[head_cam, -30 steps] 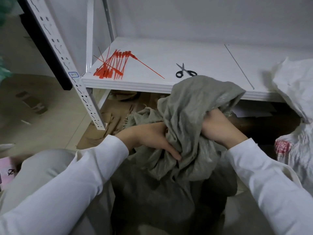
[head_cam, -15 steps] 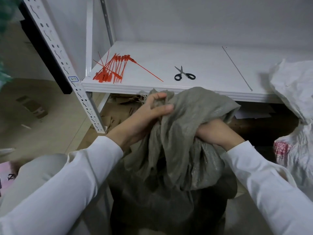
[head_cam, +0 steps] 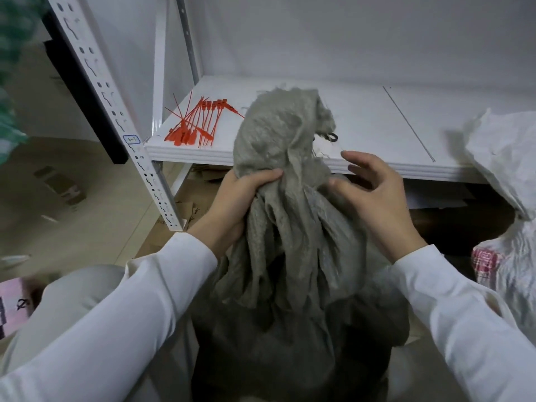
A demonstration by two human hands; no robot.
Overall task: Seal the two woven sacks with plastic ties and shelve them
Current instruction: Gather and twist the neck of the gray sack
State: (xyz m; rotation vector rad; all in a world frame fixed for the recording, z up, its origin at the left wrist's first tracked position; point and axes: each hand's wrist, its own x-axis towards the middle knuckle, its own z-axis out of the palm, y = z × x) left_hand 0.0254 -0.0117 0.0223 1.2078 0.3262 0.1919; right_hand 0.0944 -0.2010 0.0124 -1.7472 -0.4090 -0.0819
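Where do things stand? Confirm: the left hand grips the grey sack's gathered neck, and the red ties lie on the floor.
Wrong on one count. The head view shows the red ties lying on the white shelf, near its left corner, not the floor. The left hand does grip the grey sack by its gathered neck.

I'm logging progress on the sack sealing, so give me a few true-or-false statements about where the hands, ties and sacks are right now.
1. The left hand grips the grey woven sack at its gathered neck. True.
2. The right hand pinches a red tie. False: it is open beside the neck, and the red plastic ties lie on the shelf.
3. A tie circles the grey sack's neck. False: none shows there.
4. A white woven sack is at the right edge. True.
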